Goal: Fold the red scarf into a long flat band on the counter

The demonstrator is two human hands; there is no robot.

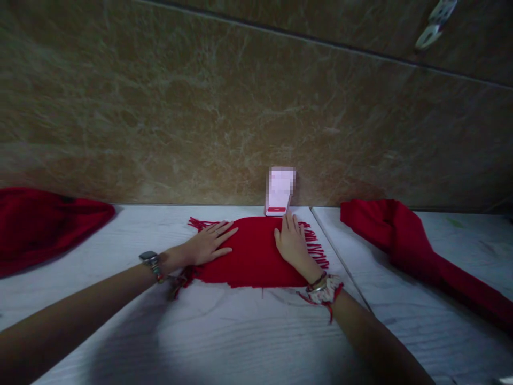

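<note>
A red fringed scarf lies folded flat on the white wood-grain table, close to the wall. My left hand rests palm down on its left part, fingers stretched out flat. My right hand presses flat on its right part, fingers pointing toward the wall, beside the red fringe. Neither hand grips anything. A watch sits on my left wrist, and bracelets with red threads on my right.
A phone with a lit screen leans against the brown marble wall just behind the scarf. A red cloth lies at far left. Another red scarf stretches across the right. A seam divides the tabletops.
</note>
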